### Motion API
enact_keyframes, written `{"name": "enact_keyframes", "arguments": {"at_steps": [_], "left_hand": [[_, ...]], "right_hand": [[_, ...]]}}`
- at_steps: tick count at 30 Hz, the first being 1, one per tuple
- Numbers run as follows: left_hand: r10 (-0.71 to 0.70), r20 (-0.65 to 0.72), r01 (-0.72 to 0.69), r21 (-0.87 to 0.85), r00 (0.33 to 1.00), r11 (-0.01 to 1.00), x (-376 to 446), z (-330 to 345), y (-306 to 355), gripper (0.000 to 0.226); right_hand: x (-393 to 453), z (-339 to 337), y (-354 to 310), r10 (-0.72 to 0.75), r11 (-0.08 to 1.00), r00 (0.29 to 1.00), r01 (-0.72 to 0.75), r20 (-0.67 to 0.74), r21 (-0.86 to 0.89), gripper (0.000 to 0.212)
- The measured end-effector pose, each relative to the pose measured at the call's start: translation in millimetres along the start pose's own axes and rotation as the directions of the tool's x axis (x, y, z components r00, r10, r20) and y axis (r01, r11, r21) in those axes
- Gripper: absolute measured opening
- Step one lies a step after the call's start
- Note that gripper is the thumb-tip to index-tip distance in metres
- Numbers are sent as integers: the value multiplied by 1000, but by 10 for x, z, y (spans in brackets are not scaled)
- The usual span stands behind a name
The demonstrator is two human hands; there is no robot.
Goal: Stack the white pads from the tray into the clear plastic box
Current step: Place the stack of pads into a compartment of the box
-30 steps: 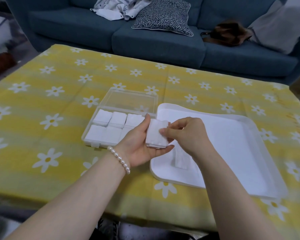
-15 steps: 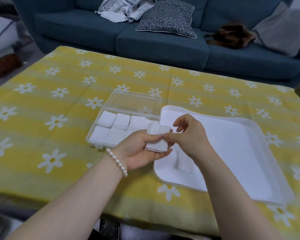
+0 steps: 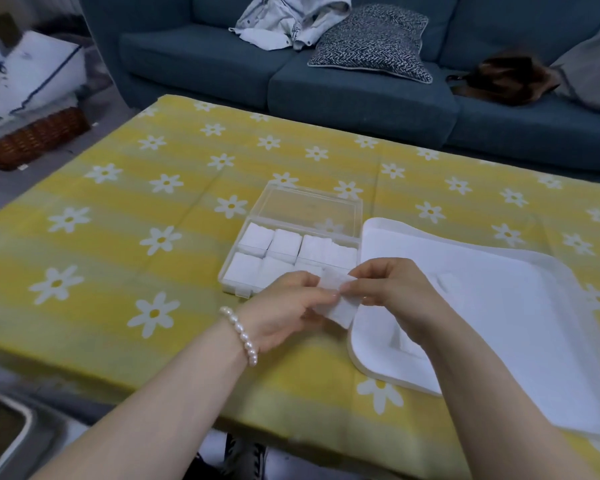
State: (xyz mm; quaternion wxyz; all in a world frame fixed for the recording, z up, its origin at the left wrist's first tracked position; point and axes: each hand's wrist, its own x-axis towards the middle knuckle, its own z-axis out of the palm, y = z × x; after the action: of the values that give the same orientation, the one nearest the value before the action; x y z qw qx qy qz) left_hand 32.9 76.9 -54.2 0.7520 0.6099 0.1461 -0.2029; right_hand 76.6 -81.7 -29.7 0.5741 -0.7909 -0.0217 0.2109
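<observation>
A small stack of white pads (image 3: pixel 340 299) is held between my left hand (image 3: pixel 284 306) and my right hand (image 3: pixel 392 292), just in front of the clear plastic box (image 3: pixel 309 202). Both hands pinch the stack, the left from the left side, the right from the right. The box lies open with its lid flat behind it, and several stacks of white pads (image 3: pixel 281 247) fill its compartments. The white tray (image 3: pixel 551 306) lies to the right. One pad (image 3: pixel 404 344) rests on it under my right wrist, and another (image 3: pixel 447 282) lies beyond my right hand.
The table carries a yellow cloth with white daisies (image 3: pixel 118 237). A blue sofa (image 3: pixel 361 88) with a patterned cushion, clothes and a brown bag stands behind it. A wicker basket (image 3: pixel 32 136) sits on the floor at the left.
The pads have turned from upright in my left palm to a lower tilt between both hands. The hands have shifted slightly towards the box's front edge, and the view moved right and back.
</observation>
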Motion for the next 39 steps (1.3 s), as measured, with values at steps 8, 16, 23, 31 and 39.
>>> {"name": "enact_keyframes", "arguments": {"at_steps": [8,16,23,31,39], "left_hand": [[183,-344,-168,74,921,983,3,-400,229,20],[227,-578,-184,133,784,974,68,-952,286,25],[269,-511,-163,242,816,957,289,-682,268,29],[363,-494,-152,416,790,897,727,-243,326,36],[439,-563,-15,603,700,797,877,-230,380,28]], "right_hand": [[47,191,-30,-21,979,991,48,-135,196,12],[176,-141,73,51,969,898,62,-437,240,9],[247,-175,169,63,968,887,57,-458,244,11],[302,-130,225,-47,978,901,129,-431,164,14],[357,-250,288,-64,973,902,152,-427,175,13]]}}
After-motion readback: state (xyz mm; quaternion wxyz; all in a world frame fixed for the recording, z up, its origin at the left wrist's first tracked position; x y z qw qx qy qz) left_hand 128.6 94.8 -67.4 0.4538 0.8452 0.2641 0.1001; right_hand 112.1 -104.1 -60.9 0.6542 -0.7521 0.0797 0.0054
